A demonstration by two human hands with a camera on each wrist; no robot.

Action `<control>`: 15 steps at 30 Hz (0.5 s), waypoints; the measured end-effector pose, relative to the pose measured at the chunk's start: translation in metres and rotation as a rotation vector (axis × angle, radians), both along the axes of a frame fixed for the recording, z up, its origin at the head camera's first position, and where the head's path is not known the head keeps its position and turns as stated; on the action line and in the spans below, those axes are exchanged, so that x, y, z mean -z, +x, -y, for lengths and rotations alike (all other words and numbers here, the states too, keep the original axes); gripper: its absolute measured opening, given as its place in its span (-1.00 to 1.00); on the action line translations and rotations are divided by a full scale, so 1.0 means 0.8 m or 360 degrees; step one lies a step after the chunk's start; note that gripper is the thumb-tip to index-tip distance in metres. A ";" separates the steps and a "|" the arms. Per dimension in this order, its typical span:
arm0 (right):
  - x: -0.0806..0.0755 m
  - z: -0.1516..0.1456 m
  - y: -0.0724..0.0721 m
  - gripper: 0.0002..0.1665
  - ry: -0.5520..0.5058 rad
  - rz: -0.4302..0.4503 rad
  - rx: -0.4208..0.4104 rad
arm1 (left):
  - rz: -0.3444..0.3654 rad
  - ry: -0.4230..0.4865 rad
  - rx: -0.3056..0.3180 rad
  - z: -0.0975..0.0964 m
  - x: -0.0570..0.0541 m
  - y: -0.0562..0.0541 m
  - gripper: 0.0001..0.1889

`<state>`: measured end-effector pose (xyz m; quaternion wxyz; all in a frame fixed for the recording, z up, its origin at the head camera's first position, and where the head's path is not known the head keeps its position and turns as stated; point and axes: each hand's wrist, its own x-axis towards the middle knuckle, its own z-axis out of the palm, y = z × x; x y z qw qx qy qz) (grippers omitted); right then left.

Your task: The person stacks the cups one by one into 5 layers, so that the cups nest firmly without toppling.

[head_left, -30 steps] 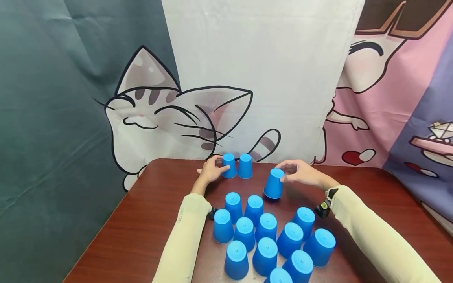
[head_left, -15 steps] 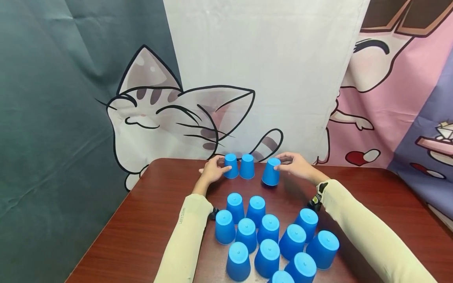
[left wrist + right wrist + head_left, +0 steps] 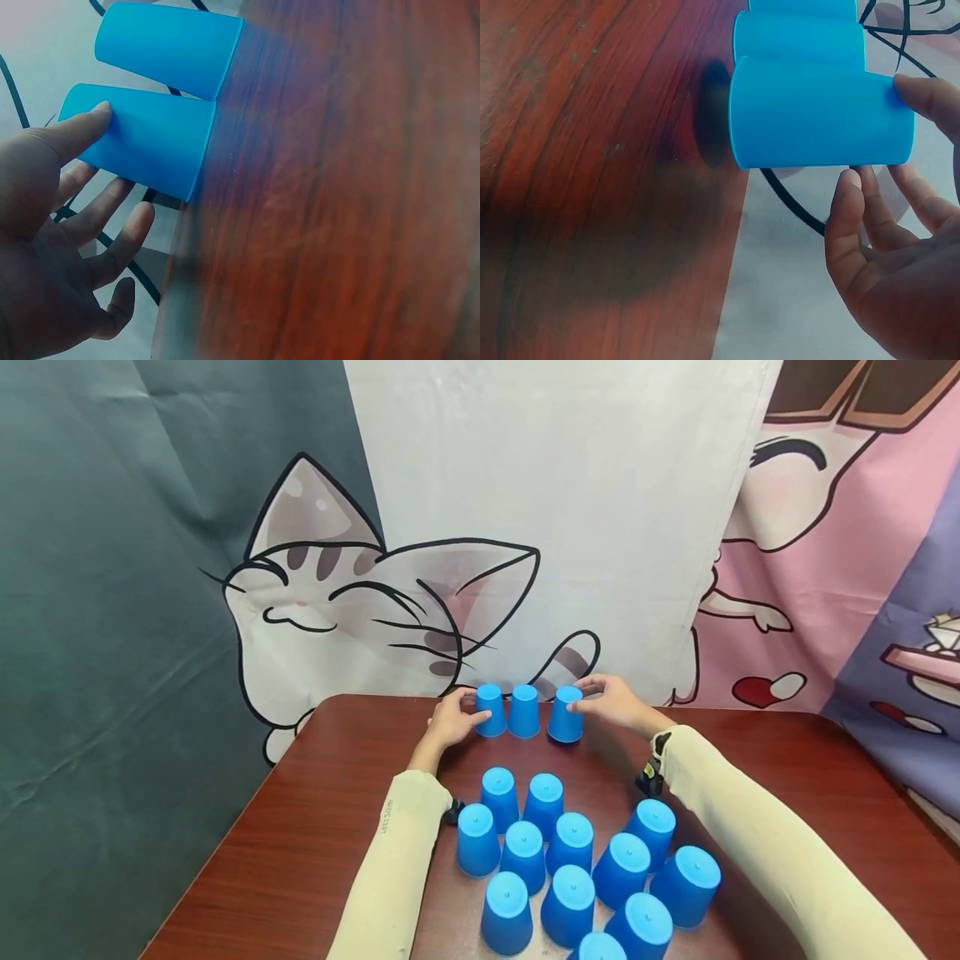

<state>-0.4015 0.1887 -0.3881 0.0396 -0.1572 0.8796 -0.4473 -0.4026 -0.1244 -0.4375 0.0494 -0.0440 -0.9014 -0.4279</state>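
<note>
- Nearest, a group of blue cups point(image 3: 522, 857) is standing upside down on the brown table point(image 3: 315, 843), the frontmost being cut off by the lower edge of the view.
- Two pale sleeves point(image 3: 390, 860) are reaching forward, one on either side of the group.
- Farther out, right hand point(image 3: 611, 703) is curving part-way closed, pinching the right cup point(image 3: 562, 718) near its top between thumb and fingers.
- Right cup is hanging upside down just above the table; a dark shadow is showing beneath its rim.
- Left hand point(image 3: 452, 720) is pinching the left cup point(image 3: 492, 702), thumb pressing one side, two fingers going behind; the other two are staying off it, loosely bent.
- Left cup is standing upside down near the far edge.
- Middle cup point(image 3: 523, 711) is standing between them, just beside the left one.
- Farthest, a cloth with a cartoon cat point(image 3: 337, 585) is hanging behind the table.
</note>
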 end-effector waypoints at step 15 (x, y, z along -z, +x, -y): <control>0.010 0.013 -0.010 -0.40 -0.0039 0.0000 0.0046 | -0.0004 0.0013 -0.0017 0.004 0.001 0.000 -0.47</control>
